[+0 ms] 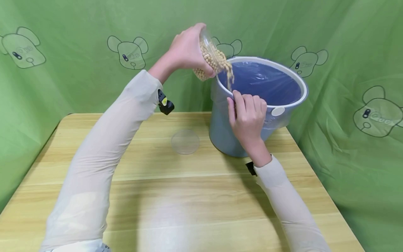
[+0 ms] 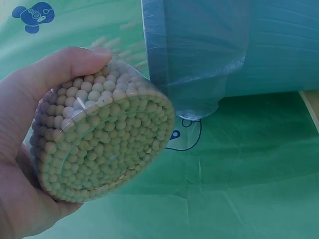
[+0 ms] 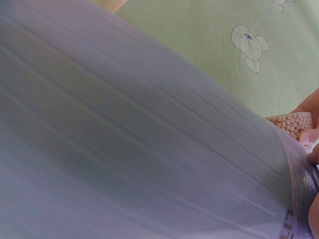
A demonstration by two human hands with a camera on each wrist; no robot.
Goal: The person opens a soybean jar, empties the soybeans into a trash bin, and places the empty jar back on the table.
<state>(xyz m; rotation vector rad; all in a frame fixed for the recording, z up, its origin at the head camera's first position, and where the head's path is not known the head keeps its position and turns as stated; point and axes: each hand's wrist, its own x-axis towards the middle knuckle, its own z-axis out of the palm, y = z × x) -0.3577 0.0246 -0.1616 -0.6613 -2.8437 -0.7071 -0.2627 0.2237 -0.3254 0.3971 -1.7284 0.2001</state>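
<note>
Beige pellets [image 1: 227,67] pour at upper centre, many unpoured; left fingers [image 1: 199,28] clasp their jar [image 1: 205,35]; right fingers [image 1: 249,102] curl over the bin rim [image 1: 261,60].

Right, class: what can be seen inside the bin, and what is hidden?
A plastic liner shows, with pale beads pouring in from the jar the left hand grips. The near rim hides the bottom, so whatever lies there cannot be seen.

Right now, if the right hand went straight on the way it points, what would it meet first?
The right hand would meet the bin rim first, which it grips. Past that, perhaps the falling beads, though depth is unclear.
</note>
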